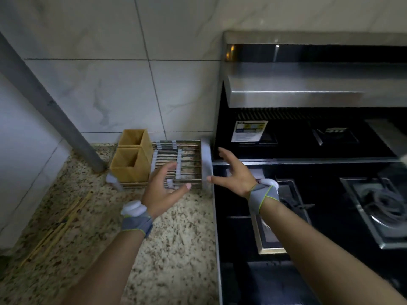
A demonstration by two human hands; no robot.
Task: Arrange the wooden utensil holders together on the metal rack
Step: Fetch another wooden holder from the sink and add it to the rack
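Observation:
Two open-topped wooden utensil holders stand side by side on the left end of the metal rack (189, 159): the far holder (134, 137) near the wall and the near holder (130, 165) touching it in front. Both look empty. My left hand (164, 190) hovers over the rack's front middle, fingers spread, holding nothing, just right of the near holder. My right hand (233, 172) hangs by the rack's right end, fingers apart and empty.
The rack sits on a speckled granite counter (167, 249) against a tiled wall. A grey pipe (55, 113) slants down to the counter left of the holders. Thin bamboo sticks (59, 223) lie at front left. A black stove (330, 216) with a steel hood fills the right.

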